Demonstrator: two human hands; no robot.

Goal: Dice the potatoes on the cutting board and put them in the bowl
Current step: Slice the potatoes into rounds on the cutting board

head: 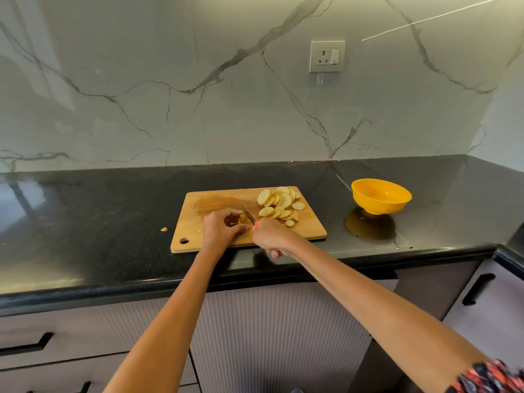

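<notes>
On board (195,222), potato end (243,218) btwn hands

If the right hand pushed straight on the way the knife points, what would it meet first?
Probably the potato piece that the left hand holds against the knife; beyond lies bare cutting board. The right hand hides depth.

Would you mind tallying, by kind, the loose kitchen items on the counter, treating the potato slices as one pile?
Cutting board: 1
Knife: 1
Bowl: 1
Pile of potato slices: 1
Stray potato scrap: 1
Total: 5
</notes>
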